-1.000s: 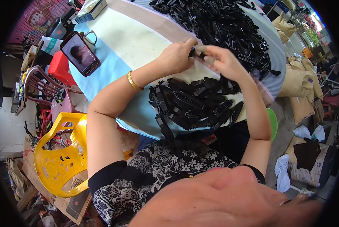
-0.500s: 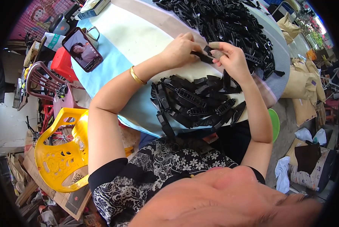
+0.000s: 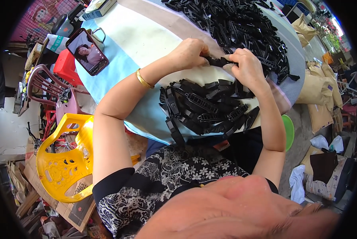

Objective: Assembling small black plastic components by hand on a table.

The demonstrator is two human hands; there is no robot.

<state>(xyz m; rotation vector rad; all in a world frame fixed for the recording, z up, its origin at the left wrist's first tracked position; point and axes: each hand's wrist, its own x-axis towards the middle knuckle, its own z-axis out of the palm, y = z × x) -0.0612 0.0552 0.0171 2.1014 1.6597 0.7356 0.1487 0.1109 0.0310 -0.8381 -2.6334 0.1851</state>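
Between my two hands, above the table, is a dark black plastic piece [image 3: 217, 62]. My left hand [image 3: 191, 54] is closed on its left end, and my right hand [image 3: 244, 67] pinches the right end with covered fingertips. The fingers hide much of the piece. Just below my hands lies a small pile of long black plastic parts [image 3: 204, 105], some with ladder-like slots. Beyond my right hand spreads a large heap of similar black parts [image 3: 238, 30].
A phone [image 3: 87, 51] showing a video leans against a mug on the left of the cloth-covered table [image 3: 146, 36]. A yellow plastic chair [image 3: 65, 171] stands at my left. On the right are a green basin [image 3: 288, 131] and brown paper sacks [image 3: 315, 89].
My right hand has turned and closed in on the piece, its fingers now curled over the end. My left hand has barely shifted.
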